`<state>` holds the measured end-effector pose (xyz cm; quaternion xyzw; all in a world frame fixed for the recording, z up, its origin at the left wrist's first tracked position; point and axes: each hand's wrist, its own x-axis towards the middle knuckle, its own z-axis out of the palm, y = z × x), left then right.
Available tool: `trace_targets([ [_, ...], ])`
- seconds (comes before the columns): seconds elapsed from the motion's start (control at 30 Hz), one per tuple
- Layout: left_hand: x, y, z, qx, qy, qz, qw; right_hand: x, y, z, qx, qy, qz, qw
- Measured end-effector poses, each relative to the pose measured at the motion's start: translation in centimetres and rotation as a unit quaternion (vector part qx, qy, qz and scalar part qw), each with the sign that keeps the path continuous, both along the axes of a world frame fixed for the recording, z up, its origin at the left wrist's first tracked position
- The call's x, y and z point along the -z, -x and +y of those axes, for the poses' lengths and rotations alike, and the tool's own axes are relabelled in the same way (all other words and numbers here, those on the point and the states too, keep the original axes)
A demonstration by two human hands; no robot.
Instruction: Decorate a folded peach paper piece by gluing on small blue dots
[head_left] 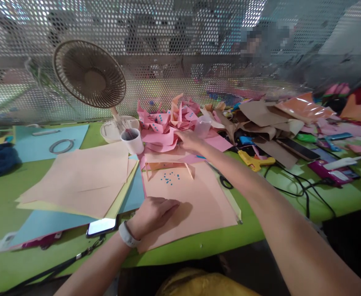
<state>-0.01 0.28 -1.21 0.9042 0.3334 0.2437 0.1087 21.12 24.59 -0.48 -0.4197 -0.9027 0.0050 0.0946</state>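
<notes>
A large peach paper sheet [205, 197] lies in front of me, with several small blue dots [170, 178] scattered on its upper part. My left hand [156, 211], a pale band on its wrist, rests on this sheet with its fingers curled in; whatever they may hold is hidden. Just above the dots stands a folded peach paper strip [168, 158]. My right hand [189, 140] reaches across to the pink paper sheets [160, 139], its index finger stretched out at their edge and the thumb apart below. Behind them are pink folded paper shapes [158, 121], some with blue dots.
A fan [89, 76] and a white cup [132, 141] stand left of the pink paper. Stacked sheets [78, 176] overlap a lit phone [102, 226]. Scissors [226, 182], a yellow glue gun [254, 160], cables and brown paper [263, 113] lie rightward. Perforated metal [168, 41] rises behind.
</notes>
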Motion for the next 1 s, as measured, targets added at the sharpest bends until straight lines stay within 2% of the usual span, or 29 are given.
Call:
trace_targets([
  [0.17, -0.3, -0.1, 0.1, 0.000, 0.001, -0.008, 1.000, -1.0, -1.0, -1.0, -0.015, -0.009, 0.007, 1.000],
  [0.37, -0.1, 0.1, 0.4, 0.005, -0.003, -0.034, 0.999, -4.6, -4.8, -3.5, -0.001, 0.048, 0.091, 0.995],
  [0.53, -0.1, 0.6, 0.6, -0.017, -0.011, -0.061, 0.998, -8.6, -8.8, -7.6, 0.067, 0.072, 0.202, 0.974],
  [0.63, -1.0, 0.9, 0.6, -0.050, 0.016, -0.116, 0.992, -11.2, -9.6, -11.5, 0.078, 0.061, 0.220, 0.971],
  [0.7, -2.1, 0.8, 0.2, -0.076, 0.042, -0.156, 0.984, -12.5, -9.1, -14.5, 0.038, 0.078, 0.199, 0.976],
  [0.77, -3.5, 0.4, -0.5, -0.078, 0.082, -0.168, 0.979, -13.2, -7.8, -17.3, -0.050, 0.130, 0.176, 0.975],
  [0.83, -4.9, -0.4, -1.5, -0.053, 0.169, -0.134, 0.975, -13.1, -6.1, -19.5, -0.157, 0.173, 0.173, 0.957],
  [0.93, -6.2, -1.9, -2.9, 0.026, 0.354, -0.083, 0.931, -12.2, -3.9, -21.5, -0.288, 0.205, 0.197, 0.914],
  [1.0, -6.4, -2.8, -3.5, 0.051, 0.429, -0.090, 0.897, -11.6, -3.2, -21.9, -0.313, 0.221, 0.223, 0.896],
])
